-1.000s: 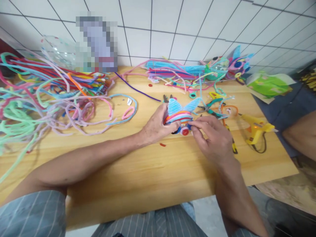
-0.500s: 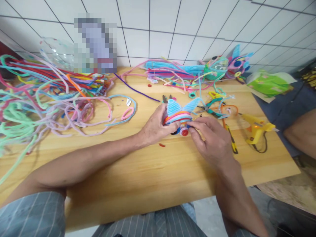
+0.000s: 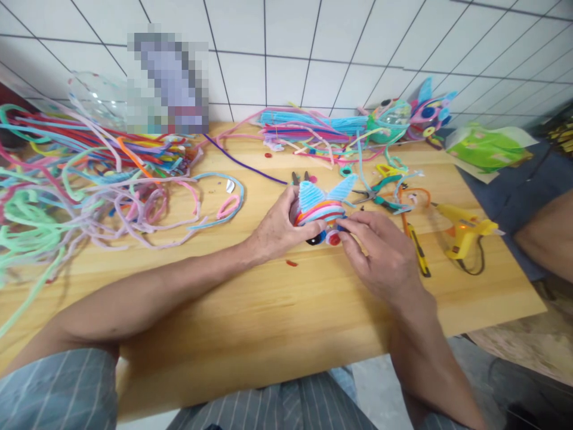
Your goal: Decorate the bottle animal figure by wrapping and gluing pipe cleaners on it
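Observation:
A striped pipe-cleaner figure with two light-blue fins is held above the table, in the middle of the head view. My left hand wraps around its left side, thumb across the front. Low on the figure sit a black googly eye and a red button-like disc with a pale rim. My right hand pinches a small blue part at the figure's right side; its fingertips partly cover that part.
Loose pipe cleaners heap at the left, and bundles lie along the wall. Pliers, a yellow cutter and a yellow glue gun lie right. Finished-looking figures stand behind. Another person's limb shows at the right edge.
The whole view has shifted slightly. Slightly more of the black eye shows under my left thumb. Both hands keep their hold on the figure.

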The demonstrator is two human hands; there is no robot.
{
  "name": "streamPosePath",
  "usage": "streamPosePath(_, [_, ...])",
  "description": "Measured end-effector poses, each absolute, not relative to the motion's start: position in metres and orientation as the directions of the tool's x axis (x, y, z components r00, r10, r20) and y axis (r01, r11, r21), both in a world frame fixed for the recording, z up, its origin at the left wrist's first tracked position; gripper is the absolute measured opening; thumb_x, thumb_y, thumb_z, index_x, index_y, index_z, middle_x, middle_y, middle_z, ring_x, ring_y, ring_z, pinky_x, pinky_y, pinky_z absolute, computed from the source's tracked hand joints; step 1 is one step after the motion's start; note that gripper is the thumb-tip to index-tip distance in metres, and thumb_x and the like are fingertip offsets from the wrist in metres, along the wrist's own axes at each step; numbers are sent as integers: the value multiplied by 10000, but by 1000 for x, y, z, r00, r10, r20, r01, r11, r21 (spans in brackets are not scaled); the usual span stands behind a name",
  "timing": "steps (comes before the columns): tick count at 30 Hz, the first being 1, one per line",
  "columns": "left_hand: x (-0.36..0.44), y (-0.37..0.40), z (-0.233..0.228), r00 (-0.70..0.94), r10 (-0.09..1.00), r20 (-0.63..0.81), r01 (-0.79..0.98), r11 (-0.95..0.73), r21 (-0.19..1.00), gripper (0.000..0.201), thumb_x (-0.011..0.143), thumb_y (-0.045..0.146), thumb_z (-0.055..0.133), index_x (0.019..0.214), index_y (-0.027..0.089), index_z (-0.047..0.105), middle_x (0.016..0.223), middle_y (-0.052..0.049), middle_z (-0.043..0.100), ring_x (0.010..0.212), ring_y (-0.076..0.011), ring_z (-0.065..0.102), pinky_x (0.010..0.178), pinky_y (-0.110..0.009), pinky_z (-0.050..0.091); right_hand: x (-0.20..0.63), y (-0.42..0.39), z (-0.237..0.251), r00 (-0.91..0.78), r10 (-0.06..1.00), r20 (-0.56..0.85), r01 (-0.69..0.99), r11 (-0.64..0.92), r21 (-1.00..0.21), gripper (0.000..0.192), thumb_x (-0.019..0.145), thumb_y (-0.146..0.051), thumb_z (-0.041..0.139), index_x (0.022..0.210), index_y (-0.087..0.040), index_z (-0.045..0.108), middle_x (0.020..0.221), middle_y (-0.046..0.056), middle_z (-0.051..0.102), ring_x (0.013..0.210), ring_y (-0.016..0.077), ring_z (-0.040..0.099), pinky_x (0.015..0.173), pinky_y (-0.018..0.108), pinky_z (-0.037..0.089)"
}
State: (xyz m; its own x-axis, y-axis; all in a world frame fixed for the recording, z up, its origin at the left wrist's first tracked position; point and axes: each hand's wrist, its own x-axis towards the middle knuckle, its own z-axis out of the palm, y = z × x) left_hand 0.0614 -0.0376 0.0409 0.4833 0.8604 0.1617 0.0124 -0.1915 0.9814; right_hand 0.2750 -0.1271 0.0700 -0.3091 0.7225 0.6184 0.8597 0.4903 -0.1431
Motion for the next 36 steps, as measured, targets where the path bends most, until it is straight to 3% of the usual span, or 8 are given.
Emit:
streamPosePath(8, [61,-35,36,478,867,139,67,-194,979,538,874,501,839,1195,218,512,1161,-64,701,1160,-255,696,1028,-419,595,272,-127,70,-299,726,620,867,478,-142,261,1026,-164,676,1254,-250,769,1176,107,815,1024,251,774,901,399,638])
streamPosePath(15, [60,-34,36,525,836,158,53,-217,975,448,901,505,766,1173,193,596,1235,-103,696,1192,-280,678,1064,-446,577,271,-128,71,-303,721,623,873,473,-123,246,1028,-192,689,1258,-235,767,1270,134,791,1043,275,755,893,437,630])
streamPosePath(23, [64,-36,36,520,846,116,-29,-119,992,590,857,472,813,1315,187,574,1242,-106,750,1192,-272,720,1071,-434,603,270,-129,73,-287,746,601,857,480,-186,250,1037,-196,672,1265,-249,760,1234,128,798,1089,286,762,927,451,641])
streamPosePath(30, [65,-36,36,504,855,123,3,-144,990,582,845,461,814,1293,177,575,1174,-92,756,1145,-268,735,1046,-416,612,269,-129,71,-292,727,621,848,497,-183,247,1039,-178,671,1265,-223,762,1217,135,805,1075,274,761,923,434,639])
streamPosePath(36, [65,-37,35,496,862,101,-17,-106,994,599,844,446,827,1313,178,569,1191,-93,758,1196,-276,724,1062,-406,596,270,-127,70,-255,745,616,832,494,-253,273,1035,-177,667,1283,-230,765,1235,125,817,1112,272,780,990,447,639])
